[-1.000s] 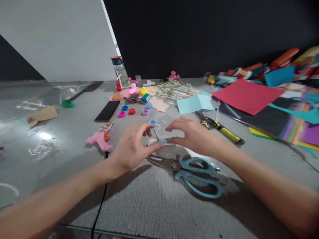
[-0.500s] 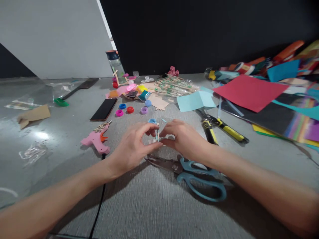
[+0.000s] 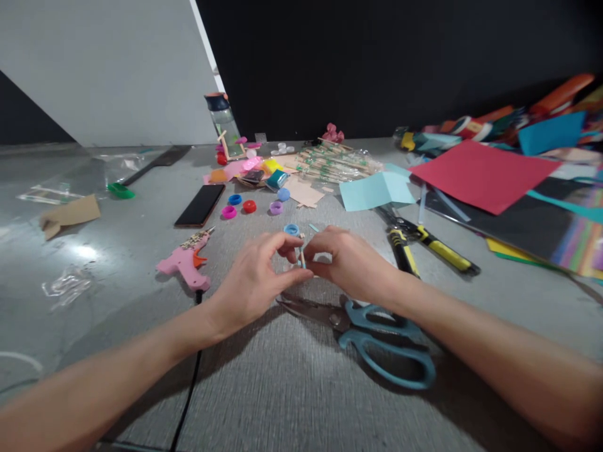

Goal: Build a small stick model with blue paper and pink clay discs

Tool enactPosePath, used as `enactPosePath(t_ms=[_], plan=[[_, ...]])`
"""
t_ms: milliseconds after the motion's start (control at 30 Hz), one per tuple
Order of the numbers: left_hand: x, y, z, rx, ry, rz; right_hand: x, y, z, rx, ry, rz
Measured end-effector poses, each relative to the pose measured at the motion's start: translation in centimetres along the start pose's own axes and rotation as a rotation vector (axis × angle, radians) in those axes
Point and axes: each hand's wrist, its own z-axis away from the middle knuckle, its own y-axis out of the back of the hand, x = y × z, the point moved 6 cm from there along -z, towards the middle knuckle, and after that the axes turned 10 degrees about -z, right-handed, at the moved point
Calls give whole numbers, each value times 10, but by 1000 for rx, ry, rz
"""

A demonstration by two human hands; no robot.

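Between the fingertips of both hands stands a small stick piece (image 3: 303, 256), pale wood with light-blue paper along it. My left hand (image 3: 257, 263) pinches it from the left, thumb low and index finger above. From the right, my right hand (image 3: 346, 257) closes its fingertips on the same piece; its thumb tip meets the left thumb. Fingers partly hide the piece. Just beyond lie a light-blue bottle cap (image 3: 291, 230) and a thin blue paper strip (image 3: 313, 228). Blue-handled scissors (image 3: 386, 361) lie in front of the right hand.
A pink glue gun (image 3: 186, 267) lies left, its cord running toward me. Behind are a phone (image 3: 200, 206), a red cap (image 3: 249, 206), wrapped sticks (image 3: 330, 163) and a water bottle (image 3: 221, 119). Yellow-black pliers (image 3: 438, 250), light-blue paper (image 3: 374, 191) and red paper (image 3: 485, 176) lie right.
The view has shifted slightly, so most things appear a little farther right. Both hands keep their pinch around the small stick piece, with hardly any movement.
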Motion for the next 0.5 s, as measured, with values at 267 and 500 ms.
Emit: enactPosePath(t_ms=[267,500], plan=[[-2,-2,-1,-10,4,-11,0,0,-2,-17,11,10],[-3,4,0,-6,2,18,-1,9,0,-24,-21,33]])
